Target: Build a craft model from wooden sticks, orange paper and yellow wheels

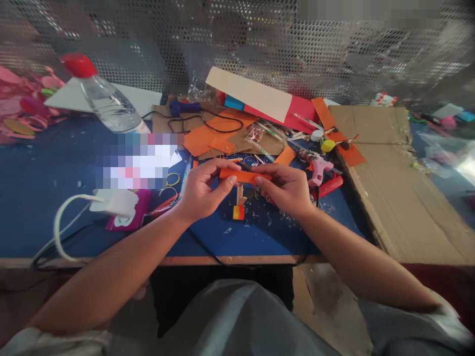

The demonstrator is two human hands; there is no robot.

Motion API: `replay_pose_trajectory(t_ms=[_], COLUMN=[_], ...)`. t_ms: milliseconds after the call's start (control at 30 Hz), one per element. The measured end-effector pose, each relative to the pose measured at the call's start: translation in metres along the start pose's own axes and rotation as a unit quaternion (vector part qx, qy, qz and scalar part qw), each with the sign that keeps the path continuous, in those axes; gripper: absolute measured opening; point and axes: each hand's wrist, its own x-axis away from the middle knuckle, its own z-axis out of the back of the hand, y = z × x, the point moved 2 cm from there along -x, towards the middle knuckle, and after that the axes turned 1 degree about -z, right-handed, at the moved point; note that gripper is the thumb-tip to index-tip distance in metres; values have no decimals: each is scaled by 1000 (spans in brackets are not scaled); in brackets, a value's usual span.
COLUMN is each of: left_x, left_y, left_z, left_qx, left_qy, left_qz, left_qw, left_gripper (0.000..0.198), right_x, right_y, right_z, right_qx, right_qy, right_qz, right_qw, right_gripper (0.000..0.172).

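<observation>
Between my two hands is a folded strip of orange paper [243,176], held level above the blue tabletop. My left hand [207,190] pinches its left end between thumb and fingers. At the other end, my right hand [285,188] grips the strip the same way. Just below the strip lie several thin wooden sticks [240,193], partly hidden by it, and a small yellow and orange block [238,212]. A pink glue gun [319,170] rests to the right of my right hand. Small white shreds are scattered on the table beneath.
A clear bottle with a red cap [111,106] stands at the left, near a white charger [118,201] with cables. Orange paper sheets [218,129] and coloured card [256,96] are piled behind my hands. Flat cardboard [411,193] covers the right side. Perforated metal [260,44] closes the back.
</observation>
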Motion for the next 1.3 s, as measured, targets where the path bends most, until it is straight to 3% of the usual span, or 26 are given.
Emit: replay_pose_trajectory(t_ms=[200, 467, 633, 767, 1067, 1300], left_x=[2, 1, -1, -3, -3, -7], left_y=[14, 17, 21, 24, 12, 12], left_z=[-2, -1, -1, 3, 13, 14], left_qx=[-74, -111, -119, -116, -117, -139], left_qy=[-71, -71, -79, -47, 89, 110], left_qz=[-89, -142, -172, -176, -64, -55], left_qw=[991, 981, 975, 976, 987, 983], left_gripper=[18, 1, 6, 12, 16, 25], right_x=[3, 4, 4, 3, 0, -2], right_y=[-11, -20, -22, -25, -26, -18], right_z=[-1, -4, -8, -6, 5, 6], right_qx=[108, 160, 161, 152, 178, 196], right_qy=[-11, -46, -80, -88, -39, -23], right_qz=[104, 207, 228, 228, 192, 168], right_qw=[989, 964, 957, 958, 964, 966], right_gripper=[14, 5, 8, 9, 16, 6])
